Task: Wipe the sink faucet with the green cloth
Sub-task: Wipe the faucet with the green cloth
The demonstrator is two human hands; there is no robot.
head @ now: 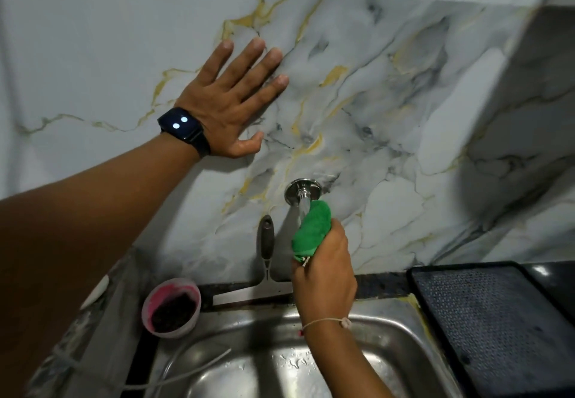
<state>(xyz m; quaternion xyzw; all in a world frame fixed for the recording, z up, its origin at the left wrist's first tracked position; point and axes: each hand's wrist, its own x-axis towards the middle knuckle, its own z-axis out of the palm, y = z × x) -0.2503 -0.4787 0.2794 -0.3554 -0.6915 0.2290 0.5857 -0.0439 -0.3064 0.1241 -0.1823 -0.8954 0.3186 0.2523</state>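
A chrome faucet (303, 194) comes out of the marble wall above the steel sink (258, 326); only its round wall plate and the first stretch of pipe show. My right hand (325, 270) grips the green cloth (312, 229), which is wrapped around the faucet pipe and hides the rest of it. My left hand (231, 100) lies flat on the marble wall (389, 111) up and to the left of the faucet, fingers spread, holding nothing. A dark smartwatch (183, 127) sits on that wrist.
A squeegee (264, 267) with a dark handle leans on the wall left of the faucet. A pink cup (171, 307) with dark contents stands at the sink's back left corner. A black perforated tray (494, 320) lies to the right. A thin white tube (186, 372) crosses the basin.
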